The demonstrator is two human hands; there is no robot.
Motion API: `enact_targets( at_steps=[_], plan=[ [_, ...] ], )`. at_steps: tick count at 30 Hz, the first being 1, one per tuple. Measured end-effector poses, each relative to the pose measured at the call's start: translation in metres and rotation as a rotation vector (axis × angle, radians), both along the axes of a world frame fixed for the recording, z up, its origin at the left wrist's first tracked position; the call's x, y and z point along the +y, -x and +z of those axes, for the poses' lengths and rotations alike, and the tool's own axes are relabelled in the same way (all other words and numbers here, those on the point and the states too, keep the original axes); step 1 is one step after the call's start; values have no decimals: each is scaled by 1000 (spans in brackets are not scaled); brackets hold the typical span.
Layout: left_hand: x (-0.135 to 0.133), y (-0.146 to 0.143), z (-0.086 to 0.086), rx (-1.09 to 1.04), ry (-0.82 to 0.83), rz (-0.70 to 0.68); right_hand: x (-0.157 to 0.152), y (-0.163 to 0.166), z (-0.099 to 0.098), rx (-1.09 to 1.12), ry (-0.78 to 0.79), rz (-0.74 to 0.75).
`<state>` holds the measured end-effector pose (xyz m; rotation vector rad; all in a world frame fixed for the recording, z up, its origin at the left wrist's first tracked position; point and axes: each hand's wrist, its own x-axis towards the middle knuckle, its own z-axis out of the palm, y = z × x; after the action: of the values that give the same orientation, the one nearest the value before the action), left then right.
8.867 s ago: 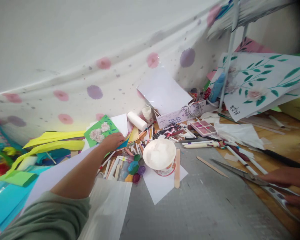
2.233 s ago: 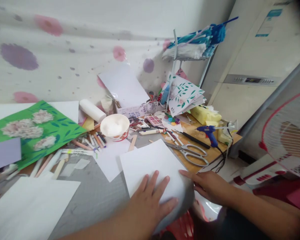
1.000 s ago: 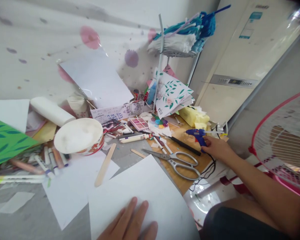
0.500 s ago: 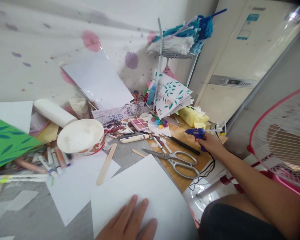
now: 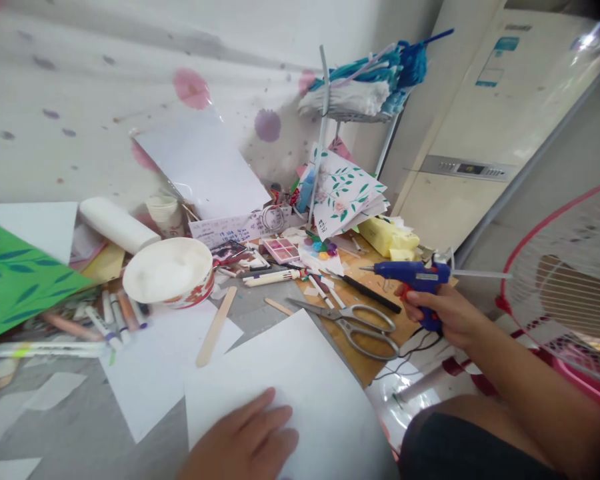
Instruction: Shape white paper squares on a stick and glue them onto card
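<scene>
My right hand (image 5: 440,310) is closed around the handle of a blue hot glue gun (image 5: 420,275), one finger near its red trigger. The nozzle points left, and a pale glue stick (image 5: 483,274) juts from the back. My left hand (image 5: 245,437) lies with its fingers out on a large white sheet of paper (image 5: 300,373) at the front of the table. Metal scissors (image 5: 357,323) lie with blades apart just beyond the sheet's right side. A wooden craft stick (image 5: 217,327) rests by its upper left edge.
A white paper bowl (image 5: 167,273) stands at centre left, with markers (image 5: 115,320) before it. Green leaf-painted paper (image 5: 20,280) lies far left. Behind are a paint palette (image 5: 281,250) and a wire rack (image 5: 325,133). A pink-rimmed fan (image 5: 565,267) stands at right.
My right hand has lifted the glue gun and drawn it right and nearer, so its whole body shows. My left hand has stayed on the paper, shifting slightly. The view has moved a little.
</scene>
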<state>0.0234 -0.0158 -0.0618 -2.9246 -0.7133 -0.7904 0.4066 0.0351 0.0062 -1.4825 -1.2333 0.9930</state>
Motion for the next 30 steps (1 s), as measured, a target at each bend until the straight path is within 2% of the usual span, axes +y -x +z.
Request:
enact_targets(
  at_steps=[1, 4, 5, 7, 9, 12, 16, 23, 30],
  plan=[
    [0, -1, 4, -121, 155, 28, -8, 12, 3, 56, 7, 62],
    [2, -6, 23, -370, 822, 326, -27, 50, 5, 185, 92, 237],
    [3, -8, 30, -485, 996, 373, -32, 61, 3, 220, 130, 287],
    [6, -11, 40, -757, 1248, 393, -39, 82, -1, 328, 220, 398],
    [7, -13, 43, -969, 1367, 345, -43, 97, -8, 425, 306, 484],
    [5, -14, 42, -1128, 1456, 310, -43, 113, -19, 501, 397, 519],
    [3, -15, 41, -1202, 1509, 340, -41, 127, -27, 514, 458, 502],
    [5, -15, 36, -1195, 1512, 391, -44, 146, -30, 532, 446, 555],
    [5, -15, 36, -1182, 1498, 380, -44, 148, -29, 520, 465, 552]
  ],
)
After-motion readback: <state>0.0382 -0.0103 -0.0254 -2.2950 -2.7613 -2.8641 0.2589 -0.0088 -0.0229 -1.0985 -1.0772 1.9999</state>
